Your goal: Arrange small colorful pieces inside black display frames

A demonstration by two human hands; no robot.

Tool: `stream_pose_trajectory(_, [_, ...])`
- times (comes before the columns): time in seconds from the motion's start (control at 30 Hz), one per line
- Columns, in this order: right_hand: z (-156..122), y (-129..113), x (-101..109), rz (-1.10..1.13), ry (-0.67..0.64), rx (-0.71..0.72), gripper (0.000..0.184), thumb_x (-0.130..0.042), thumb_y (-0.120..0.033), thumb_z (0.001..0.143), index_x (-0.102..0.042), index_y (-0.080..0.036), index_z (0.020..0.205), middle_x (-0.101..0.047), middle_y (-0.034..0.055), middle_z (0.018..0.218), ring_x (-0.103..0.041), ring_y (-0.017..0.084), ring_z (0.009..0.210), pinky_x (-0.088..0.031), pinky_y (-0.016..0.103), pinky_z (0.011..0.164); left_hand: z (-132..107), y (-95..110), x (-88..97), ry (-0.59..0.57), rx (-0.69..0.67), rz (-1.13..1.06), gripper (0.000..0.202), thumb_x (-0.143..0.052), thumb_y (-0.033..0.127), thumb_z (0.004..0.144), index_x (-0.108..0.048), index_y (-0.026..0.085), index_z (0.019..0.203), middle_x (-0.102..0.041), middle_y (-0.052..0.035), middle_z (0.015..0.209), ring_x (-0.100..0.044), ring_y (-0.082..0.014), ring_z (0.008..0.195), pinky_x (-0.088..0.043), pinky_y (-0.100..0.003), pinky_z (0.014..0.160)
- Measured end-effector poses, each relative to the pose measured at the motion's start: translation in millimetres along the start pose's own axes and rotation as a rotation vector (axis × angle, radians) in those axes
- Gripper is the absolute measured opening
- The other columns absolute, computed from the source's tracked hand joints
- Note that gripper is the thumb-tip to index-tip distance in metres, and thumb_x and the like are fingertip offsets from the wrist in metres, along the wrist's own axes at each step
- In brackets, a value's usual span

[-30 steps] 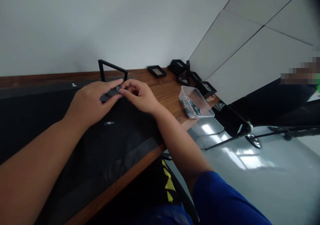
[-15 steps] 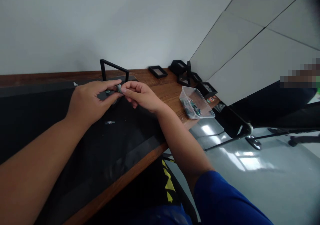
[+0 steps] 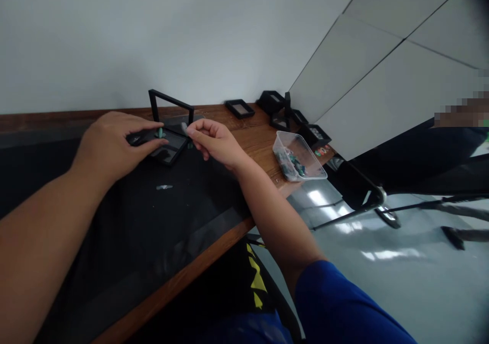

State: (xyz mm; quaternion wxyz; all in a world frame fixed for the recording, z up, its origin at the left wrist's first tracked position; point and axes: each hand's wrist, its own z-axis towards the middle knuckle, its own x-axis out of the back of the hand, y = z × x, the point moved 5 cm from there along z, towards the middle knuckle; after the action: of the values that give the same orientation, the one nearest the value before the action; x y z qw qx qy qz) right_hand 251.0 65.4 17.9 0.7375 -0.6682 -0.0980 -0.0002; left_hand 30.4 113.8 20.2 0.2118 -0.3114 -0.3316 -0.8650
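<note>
My left hand [image 3: 114, 142] is over the black mat, thumb and index finger apart on either side of a small green piece [image 3: 160, 133]. I cannot tell whether they touch it. Below it lies a flat black frame [image 3: 171, 155] with a dark panel, partly hidden by this hand. Close by on the right, my right hand [image 3: 214, 140] pinches a small translucent greyish piece [image 3: 184, 128] between thumb and index finger. Behind both hands stands an upright black frame [image 3: 171, 99]. A small clear scrap [image 3: 164, 187] lies on the mat.
To the right, a clear plastic tub [image 3: 305, 173] of small wrapped green pieces sits at the table edge. Several black frames and boxes [image 3: 271, 102] are by the wall, with small coloured discs [image 3: 323, 151] nearby. Part of another person [image 3: 454, 148] is at far right.
The hands have parted. My left hand has let go of the greyish piece and moved left to the green piece; my right hand keeps the greyish piece. More of the flat frame shows.
</note>
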Motion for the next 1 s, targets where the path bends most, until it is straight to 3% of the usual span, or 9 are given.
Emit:
stream_pose_trajectory(0.1, [0.0,1.5,1.8,-0.018,0.039,-0.007,0.042,-0.087,-0.055,0.105,-0.06,-0.023,0.098,-0.054,-0.012,0.065,-0.044,0.005,0.05,-0.037,0.017,0.045,1.9,-1.0,-10.2,-0.061,-0.061,0.044,0.055,-0.062,0.065,0.104,-0.092,0.024,0.125,-0.088,-0.0153,0.129,-0.075,-0.0404,0.131,-0.052,-0.063,0.124])
stream_pose_trajectory(0.3, [-1.7,-0.9,4.2,-0.065,0.104,0.024,0.047,-0.089,-0.061,0.101,-0.061,-0.023,0.095,-0.056,-0.0095,0.067,-0.052,0.007,0.058,-0.039,0.017,0.05,0.4,-8.7,-23.1,-0.149,0.053,0.096,0.058,-0.064,0.068,0.1,-0.092,0.023,0.124,-0.083,-0.0181,0.14,-0.065,-0.0461,0.145,-0.045,-0.069,0.129])
stream_pose_trajectory(0.5, [-2.9,-4.2,3.9,-0.108,0.115,0.022,0.047,-0.09,-0.06,0.1,-0.062,-0.022,0.093,-0.058,-0.0074,0.069,-0.054,0.008,0.063,-0.04,0.018,0.053,0.2,-12.4,-23.7,-0.161,0.06,0.072,0.057,-0.067,0.066,0.098,-0.092,0.023,0.124,-0.083,-0.0181,0.14,-0.066,-0.0467,0.145,-0.045,-0.068,0.128])
stream_pose_trajectory(0.73, [-3.9,-5.1,3.8,-0.173,0.123,0.037,0.043,-0.087,-0.055,0.104,-0.062,-0.022,0.095,-0.057,-0.0073,0.071,-0.052,0.008,0.064,-0.039,0.019,0.055,0.3,-16.6,-24.2,-0.139,0.04,0.071,0.044,-0.066,0.06,0.1,-0.093,0.027,0.106,-0.084,-0.0141,0.136,-0.066,-0.0441,0.14,-0.047,-0.068,0.125])
stream_pose_trajectory(1.0, [-5.0,-6.9,3.3,-0.204,0.112,0.066,0.042,-0.085,-0.055,0.105,-0.062,-0.022,0.095,-0.057,-0.0063,0.072,-0.051,0.01,0.065,-0.038,0.021,0.058,-0.3,-17.2,-24.2,-0.145,0.036,0.088,0.037,-0.072,0.058,0.099,-0.094,0.029,0.1,-0.083,-0.0123,0.134,-0.061,-0.0452,0.144,-0.041,-0.071,0.128])
